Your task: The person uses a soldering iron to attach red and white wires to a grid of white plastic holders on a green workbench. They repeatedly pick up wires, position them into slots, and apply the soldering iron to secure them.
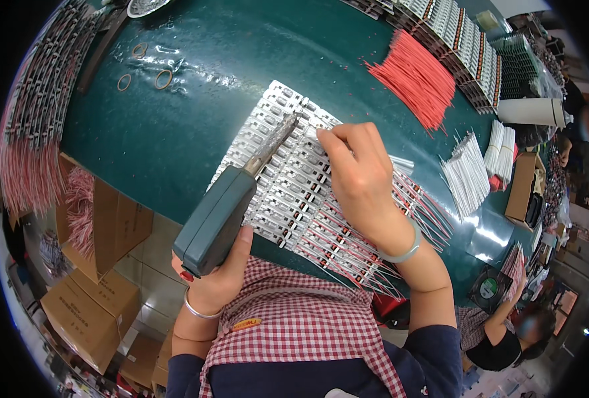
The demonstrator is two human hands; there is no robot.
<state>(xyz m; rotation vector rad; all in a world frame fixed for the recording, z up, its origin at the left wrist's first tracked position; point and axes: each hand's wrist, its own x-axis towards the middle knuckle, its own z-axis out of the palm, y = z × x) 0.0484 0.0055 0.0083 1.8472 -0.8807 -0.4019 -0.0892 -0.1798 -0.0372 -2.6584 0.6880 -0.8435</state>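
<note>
My left hand is wrapped round the grip of a dark green soldering gun, whose metal tip points away over a white panel of small circuit boards. The tip reaches close to the panel's far part. Over the same panel my right hand is closed in a pinch, thumb and forefinger near the soldering tip; what lies between them is too small to make out. Red and white wires trail from the panel's near right part, below my right hand.
Red wires lie in a bundle at the far right, with white wires nearer. Stacked panels stand behind them. Wired boards hang at the left edge. Rubber bands lie on the green table. A small fan stands right, near a co-worker.
</note>
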